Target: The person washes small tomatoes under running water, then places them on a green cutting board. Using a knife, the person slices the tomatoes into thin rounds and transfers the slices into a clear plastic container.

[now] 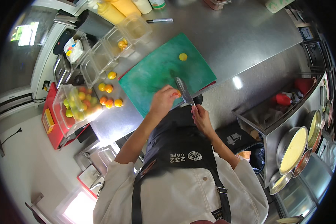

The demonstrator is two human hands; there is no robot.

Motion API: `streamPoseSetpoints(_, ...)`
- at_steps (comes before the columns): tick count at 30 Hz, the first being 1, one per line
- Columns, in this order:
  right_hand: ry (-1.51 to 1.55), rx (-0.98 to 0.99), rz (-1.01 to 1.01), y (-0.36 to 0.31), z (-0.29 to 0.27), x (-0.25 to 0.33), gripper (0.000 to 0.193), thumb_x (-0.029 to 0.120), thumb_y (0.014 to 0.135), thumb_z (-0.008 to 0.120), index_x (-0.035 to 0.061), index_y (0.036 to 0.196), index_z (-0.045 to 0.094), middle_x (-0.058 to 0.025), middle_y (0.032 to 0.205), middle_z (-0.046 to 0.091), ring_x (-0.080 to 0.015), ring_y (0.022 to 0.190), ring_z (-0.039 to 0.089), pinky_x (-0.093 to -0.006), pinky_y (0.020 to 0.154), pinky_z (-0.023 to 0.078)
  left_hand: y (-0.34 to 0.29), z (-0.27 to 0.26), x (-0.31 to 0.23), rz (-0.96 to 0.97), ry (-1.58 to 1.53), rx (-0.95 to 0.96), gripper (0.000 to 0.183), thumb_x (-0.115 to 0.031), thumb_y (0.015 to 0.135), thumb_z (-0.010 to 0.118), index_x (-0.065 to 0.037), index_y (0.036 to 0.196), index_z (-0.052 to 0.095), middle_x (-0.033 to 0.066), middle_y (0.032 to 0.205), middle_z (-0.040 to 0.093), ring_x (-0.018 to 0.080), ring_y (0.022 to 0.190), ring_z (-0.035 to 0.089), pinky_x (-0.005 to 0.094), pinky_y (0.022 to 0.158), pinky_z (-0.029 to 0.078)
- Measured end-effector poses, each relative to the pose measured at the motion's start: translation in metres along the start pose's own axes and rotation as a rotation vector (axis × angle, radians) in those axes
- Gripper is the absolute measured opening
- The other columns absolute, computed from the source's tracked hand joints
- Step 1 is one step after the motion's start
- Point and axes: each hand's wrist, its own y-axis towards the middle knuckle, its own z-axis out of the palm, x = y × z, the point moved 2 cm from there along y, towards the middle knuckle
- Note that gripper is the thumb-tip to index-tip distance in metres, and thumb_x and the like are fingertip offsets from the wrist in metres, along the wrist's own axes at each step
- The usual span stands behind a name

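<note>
My right hand (201, 117) is closed round the handle of a kitchen knife (183, 89), its broad blade pointing away over the near edge of a green cutting board (153, 71). Beside the blade, my left hand (163, 101) pinches a small orange piece of fruit (178, 93). A round yellow fruit piece (183, 57) lies alone toward the board's far right. To the left of the board, several whole yellow-orange fruits (109, 88), tomato-like, sit on the steel counter. Cut orange pieces (122, 44) lie in one of the see-through containers (114, 39) behind them.
A see-through bin (72, 108) of green, yellow and red fruits stands at the counter's left end. Yellow squeeze bottles (111, 13), a dark knife holder (93, 23) and a marker (159, 20) are at the back. Round metal pans (293, 149) rest on the right-hand unit.
</note>
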Motion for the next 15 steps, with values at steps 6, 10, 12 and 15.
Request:
streamPoseSetpoints(6,0.058,0.043,0.063,-0.006,0.0,0.0,0.043,0.041,0.115,0.054,0.0048,0.091,0.056,-0.0003,0.07,0.054,-0.0082,0.059,0.051,-0.0291,0.053,0.043,0.0,0.002,0.001,0.038,0.031,-0.035,0.008,-0.006,0.092,0.076,-0.002,0.099,0.076,0.0117,0.099,0.072,0.0306,0.086,0.073,0.0398,0.076,0.059)
streamPoseSetpoints(10,0.014,0.018,0.125,-0.009,0.004,-0.004,0.044,0.043,0.116,0.052,0.0061,0.092,0.056,0.0005,0.068,0.052,-0.0079,0.057,0.05,-0.0287,0.051,0.042,-0.002,0.002,0.0,0.085,0.049,-0.058,0.008,-0.006,0.092,0.075,-0.002,0.099,0.076,0.0114,0.099,0.072,0.0307,0.086,0.073,0.0403,0.075,0.059)
streamPoseSetpoints(12,0.091,0.029,0.008,-0.007,0.007,-0.001,0.043,0.042,0.116,0.051,0.0064,0.092,0.056,0.0009,0.068,0.052,-0.0079,0.056,0.05,-0.0286,0.05,0.042,-0.001,0.003,0.002,0.069,-0.001,-0.039,0.008,-0.006,0.092,0.075,-0.002,0.099,0.076,0.0116,0.098,0.072,0.0311,0.087,0.073,0.0402,0.076,0.059)
streamPoseSetpoints(15,0.107,0.076,0.051,-0.007,0.01,0.003,0.04,0.04,0.116,0.053,0.0069,0.093,0.055,0.0019,0.068,0.052,-0.0075,0.055,0.049,-0.0278,0.048,0.041,0.001,0.003,0.003,0.056,-0.004,-0.028,0.007,-0.006,0.092,0.074,-0.003,0.098,0.077,0.0118,0.097,0.072,0.0319,0.087,0.072,0.0403,0.077,0.059)
